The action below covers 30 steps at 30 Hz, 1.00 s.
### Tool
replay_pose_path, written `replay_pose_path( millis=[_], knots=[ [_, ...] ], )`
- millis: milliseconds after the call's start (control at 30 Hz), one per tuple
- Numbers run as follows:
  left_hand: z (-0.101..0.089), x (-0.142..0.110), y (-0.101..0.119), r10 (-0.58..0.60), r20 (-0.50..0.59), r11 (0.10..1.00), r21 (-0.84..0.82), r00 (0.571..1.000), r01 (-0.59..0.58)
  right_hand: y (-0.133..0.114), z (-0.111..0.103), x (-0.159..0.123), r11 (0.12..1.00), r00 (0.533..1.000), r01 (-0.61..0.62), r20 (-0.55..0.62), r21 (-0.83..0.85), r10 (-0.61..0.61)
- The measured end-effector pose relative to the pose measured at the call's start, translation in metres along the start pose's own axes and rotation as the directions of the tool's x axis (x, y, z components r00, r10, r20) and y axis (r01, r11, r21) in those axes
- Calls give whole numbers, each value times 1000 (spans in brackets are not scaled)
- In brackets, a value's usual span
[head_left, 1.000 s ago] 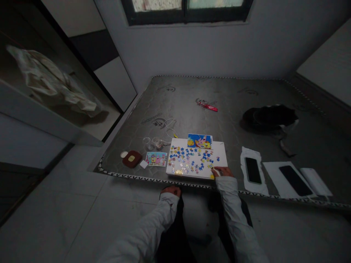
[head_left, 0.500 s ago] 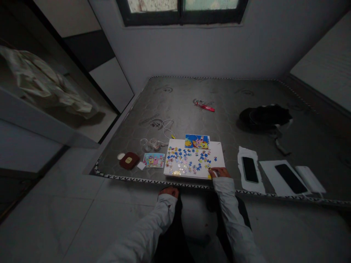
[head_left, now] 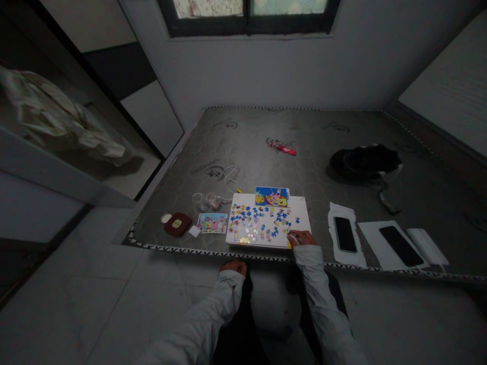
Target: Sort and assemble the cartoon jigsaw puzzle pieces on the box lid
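Loose jigsaw puzzle pieces, mostly blue, yellow and pink, lie scattered over a white board near the front edge of the mat. At the board's front right corner is my right hand, its fingertips pinched together on a puzzle piece that they mostly hide. My left hand rests on my left knee below the board, and its fingers are too dark to make out. A blue cartoon picture card lies across the board's back edge. Left of the board lies a second cartoon card.
A brown case, a white square and clear round containers sit to the left. A white cable and a red packet lie behind. On the right are a black bag, two phones and a white power bank.
The whole view has shifted slightly. My right hand stays at the board's front right corner with only a small movement of the fingers. My left hand has not moved.
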<state>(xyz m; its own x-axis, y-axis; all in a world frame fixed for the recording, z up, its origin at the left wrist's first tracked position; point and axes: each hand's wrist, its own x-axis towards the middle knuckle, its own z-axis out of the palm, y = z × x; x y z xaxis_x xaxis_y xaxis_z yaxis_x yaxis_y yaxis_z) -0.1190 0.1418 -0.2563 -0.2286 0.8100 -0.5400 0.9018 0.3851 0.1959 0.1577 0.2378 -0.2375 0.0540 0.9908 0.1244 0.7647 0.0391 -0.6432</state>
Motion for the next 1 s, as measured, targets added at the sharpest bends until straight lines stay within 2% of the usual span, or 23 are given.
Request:
replay_pose_path(
  millis=[233,467,633,867,1000],
  knots=[
    [2,4,0,-10,14,1000,13,1000,9,1,5,5,998,999,8,-37,-63,-10],
    [1,4,0,-14,12,1000,24,1000,13,-1,9,20,988,1000,-5,-17,-154,2],
    [0,2,0,-6,3,1000,18,1000,6,-10,11,20,982,1000,-11,-16,-188,8],
    [-3,-1,1,11,-12,1000,9,1000,-11,-38,37,36,979,997,40,67,-202,-27],
    [-5,-2,1,8,-16,1000,5,1000,-8,-43,44,51,977,991,27,133,-211,1]
  ],
)
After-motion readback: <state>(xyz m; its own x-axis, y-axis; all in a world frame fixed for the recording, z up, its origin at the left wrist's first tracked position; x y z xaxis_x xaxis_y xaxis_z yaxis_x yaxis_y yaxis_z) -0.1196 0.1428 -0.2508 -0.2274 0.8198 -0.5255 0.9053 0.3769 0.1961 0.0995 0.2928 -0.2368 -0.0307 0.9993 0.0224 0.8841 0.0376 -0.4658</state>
